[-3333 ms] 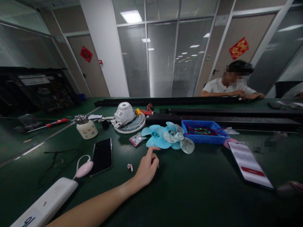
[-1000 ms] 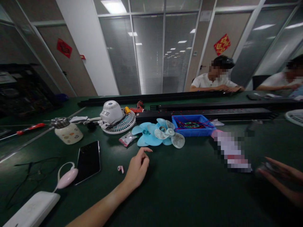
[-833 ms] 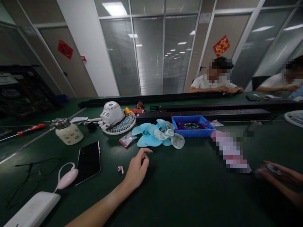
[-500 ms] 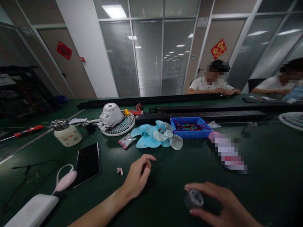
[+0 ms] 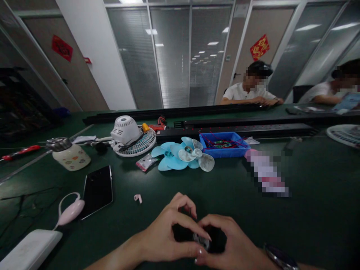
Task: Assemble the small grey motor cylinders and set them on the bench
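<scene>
Low in front of me, a small dark cylindrical piece (image 5: 203, 242) with a grey end face is between my two hands. My left hand (image 5: 171, 236) is closed on it from the left, index finger and thumb at the grey face. From the right, my right hand (image 5: 236, 240) curls around the same piece, its thumb close to the left thumb. The fingers and shadow hide most of the piece. A pink earbud (image 5: 138, 198) lies on the green tabletop beyond my left forearm.
Blue fan blades (image 5: 173, 155), a blue bin (image 5: 226, 145) of wired boards and a white fan housing (image 5: 125, 129) stand farther back. A phone (image 5: 98, 189), a jar (image 5: 71, 155) and a white power bank (image 5: 32, 247) are at left. Two people sit across the table.
My left hand has moved right and down and now grips the dark piece. My right hand has brought that piece left to meet it. The view has also shifted slightly.
</scene>
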`<state>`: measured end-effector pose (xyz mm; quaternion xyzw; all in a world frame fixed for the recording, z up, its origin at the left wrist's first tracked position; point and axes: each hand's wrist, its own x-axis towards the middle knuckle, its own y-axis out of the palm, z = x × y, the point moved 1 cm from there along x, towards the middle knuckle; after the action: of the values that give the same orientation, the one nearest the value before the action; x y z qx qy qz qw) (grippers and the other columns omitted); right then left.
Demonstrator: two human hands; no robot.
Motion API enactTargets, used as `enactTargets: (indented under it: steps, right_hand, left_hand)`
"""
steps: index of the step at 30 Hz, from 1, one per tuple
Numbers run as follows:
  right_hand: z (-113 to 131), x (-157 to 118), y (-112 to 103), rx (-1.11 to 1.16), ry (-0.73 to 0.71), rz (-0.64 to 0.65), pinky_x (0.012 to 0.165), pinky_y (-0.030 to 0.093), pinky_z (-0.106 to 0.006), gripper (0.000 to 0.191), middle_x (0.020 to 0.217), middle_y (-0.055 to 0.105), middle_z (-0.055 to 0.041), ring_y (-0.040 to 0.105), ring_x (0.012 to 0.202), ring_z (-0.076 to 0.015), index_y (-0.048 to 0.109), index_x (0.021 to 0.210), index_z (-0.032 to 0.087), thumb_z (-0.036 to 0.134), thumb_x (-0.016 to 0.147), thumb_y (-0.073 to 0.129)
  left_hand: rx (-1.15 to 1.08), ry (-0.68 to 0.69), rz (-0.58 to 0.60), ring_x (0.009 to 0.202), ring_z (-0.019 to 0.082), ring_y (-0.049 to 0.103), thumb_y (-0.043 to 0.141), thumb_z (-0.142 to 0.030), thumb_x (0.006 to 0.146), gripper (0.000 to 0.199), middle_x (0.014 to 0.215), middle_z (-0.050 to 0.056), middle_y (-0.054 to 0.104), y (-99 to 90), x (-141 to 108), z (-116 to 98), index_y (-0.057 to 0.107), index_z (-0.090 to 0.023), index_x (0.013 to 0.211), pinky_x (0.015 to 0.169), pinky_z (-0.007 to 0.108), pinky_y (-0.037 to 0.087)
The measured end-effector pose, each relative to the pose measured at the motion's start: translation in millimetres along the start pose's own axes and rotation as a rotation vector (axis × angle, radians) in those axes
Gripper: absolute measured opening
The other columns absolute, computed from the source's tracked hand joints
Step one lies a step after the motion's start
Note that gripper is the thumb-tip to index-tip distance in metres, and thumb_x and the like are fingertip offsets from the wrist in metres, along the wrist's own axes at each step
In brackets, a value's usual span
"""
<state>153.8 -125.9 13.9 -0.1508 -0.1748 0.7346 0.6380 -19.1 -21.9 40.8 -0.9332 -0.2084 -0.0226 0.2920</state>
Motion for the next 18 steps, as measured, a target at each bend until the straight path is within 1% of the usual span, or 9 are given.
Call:
enactTargets:
  steps: [4, 8, 11, 12, 14, 16, 17, 18]
  right_hand:
    - [-0.3, -1.1, 0.0, 0.033, -0.01, -0.014, 0.073, 0.043, -0.019, 0.035, 0.089, 0.063, 0.0024, 0.059, 0.085, -0.0123, 0.066, 0.091, 0.018, 0.037, 0.067, 0.084]
    - [-1.4, -1.9, 0.6, -0.003, 0.007, -0.014, 0.072, 0.043, -0.02, 0.035, 0.089, 0.063, 0.0022, 0.058, 0.084, -0.0128, 0.065, 0.089, 0.018, 0.033, 0.065, 0.084]
    - [-1.6, -1.4, 0.9, -0.02, -0.005, -0.018, 0.071, 0.043, -0.02, 0.036, 0.087, 0.063, 0.0014, 0.058, 0.083, -0.0135, 0.064, 0.088, 0.017, 0.036, 0.065, 0.084]
    - [-1.7, -1.4, 0.7, -0.027, -0.005, -0.031, 0.07, 0.043, -0.021, 0.036, 0.087, 0.062, 0.001, 0.058, 0.082, -0.0137, 0.064, 0.088, 0.017, 0.037, 0.065, 0.084]
    - [-1.9, -1.9, 0.1, -0.047, 0.01, -0.04, 0.072, 0.044, -0.022, 0.039, 0.09, 0.063, 0.0003, 0.058, 0.083, -0.0146, 0.065, 0.093, 0.018, 0.037, 0.064, 0.084]
    - [-2.0, -2.9, -0.5, -0.058, 0.032, -0.025, 0.076, 0.045, -0.023, 0.041, 0.095, 0.063, 0.0, 0.058, 0.087, -0.0155, 0.066, 0.099, 0.02, 0.038, 0.065, 0.083]
    - [-2.0, -3.4, -0.8, -0.06, 0.042, -0.01, 0.079, 0.045, -0.023, 0.042, 0.097, 0.063, 0.0, 0.058, 0.09, -0.0158, 0.066, 0.101, 0.022, 0.038, 0.066, 0.083]
    - [-2.1, -3.9, -1.0, -0.064, 0.053, 0.004, 0.081, 0.045, -0.024, 0.042, 0.099, 0.062, 0.0001, 0.058, 0.092, -0.0162, 0.066, 0.103, 0.023, 0.039, 0.067, 0.082]
  left_hand:
    - [0.036, -0.03, -0.001, 0.103, 0.021, 0.049, 0.075, -0.038, 0.077, 0.018, 0.104, 0.004, 0.053, 1.9, -0.2, -1.6, 0.077, -0.037, 0.095, 0.091, 0.035, 0.041]
    - [0.065, -0.034, 0.004, 0.105, 0.021, 0.048, 0.073, -0.039, 0.079, 0.017, 0.106, 0.004, 0.054, -0.5, 0.6, -8.6, 0.077, -0.038, 0.095, 0.091, 0.035, 0.042]
    - [0.068, -0.025, 0.0, 0.103, 0.021, 0.049, 0.073, -0.039, 0.079, 0.015, 0.104, 0.004, 0.056, -2.2, 1.8, -11.9, 0.077, -0.038, 0.093, 0.089, 0.035, 0.042]
    - [0.056, -0.02, -0.026, 0.101, 0.021, 0.049, 0.073, -0.04, 0.079, 0.014, 0.101, 0.004, 0.057, -2.8, 2.3, -11.5, 0.077, -0.038, 0.092, 0.087, 0.034, 0.042]
    - [0.031, -0.024, -0.141, 0.094, 0.02, 0.051, 0.07, -0.042, 0.081, 0.014, 0.092, 0.004, 0.058, -4.6, 3.4, -6.6, 0.078, -0.037, 0.092, 0.082, 0.033, 0.043]
    - [0.061, -0.054, -0.289, 0.087, 0.02, 0.051, 0.066, -0.044, 0.084, 0.017, 0.084, 0.004, 0.057, -5.9, 4.4, 4.2, 0.078, -0.035, 0.093, 0.077, 0.032, 0.042]
    - [0.102, -0.076, -0.34, 0.085, 0.02, 0.051, 0.066, -0.045, 0.084, 0.018, 0.081, 0.004, 0.057, -5.8, 4.7, 11.3, 0.077, -0.035, 0.094, 0.076, 0.033, 0.042]
    - [0.156, -0.098, -0.363, 0.085, 0.02, 0.05, 0.067, -0.045, 0.083, 0.019, 0.08, 0.004, 0.057, -5.2, 5.0, 19.0, 0.077, -0.036, 0.095, 0.076, 0.033, 0.041]
